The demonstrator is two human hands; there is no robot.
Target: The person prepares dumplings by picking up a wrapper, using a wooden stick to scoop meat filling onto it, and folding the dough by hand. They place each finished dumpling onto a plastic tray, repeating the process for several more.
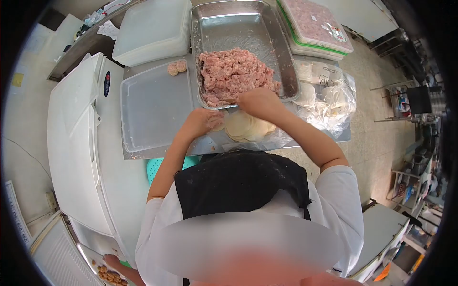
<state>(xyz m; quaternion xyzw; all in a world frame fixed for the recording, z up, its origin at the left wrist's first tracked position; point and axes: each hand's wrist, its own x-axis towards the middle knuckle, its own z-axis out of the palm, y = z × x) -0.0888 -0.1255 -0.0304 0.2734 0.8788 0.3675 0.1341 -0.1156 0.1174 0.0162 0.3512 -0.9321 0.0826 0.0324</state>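
My left hand (202,123) is closed around a round dough wrapper (218,123), just in front of the metal tray (292,71). My right hand (259,102) is curled over the tray's near rim, at the edge of the pink minced meat (236,71). Its fingers point down, and whatever they grip is hidden. Between and below my hands lies a stack of pale round wrappers (245,127) on clear plastic. To the left, a shallow plastic tray (155,107) has a few small filled dumplings (177,67) at its far right corner.
Stacked white containers (152,31) stand at the back left. A green-rimmed box (317,26) is at the back right, above bagged wrappers (329,90). A white freezer (78,143) borders the table's left. Another person's hand (113,262) is at lower left, near brown pieces (110,275).
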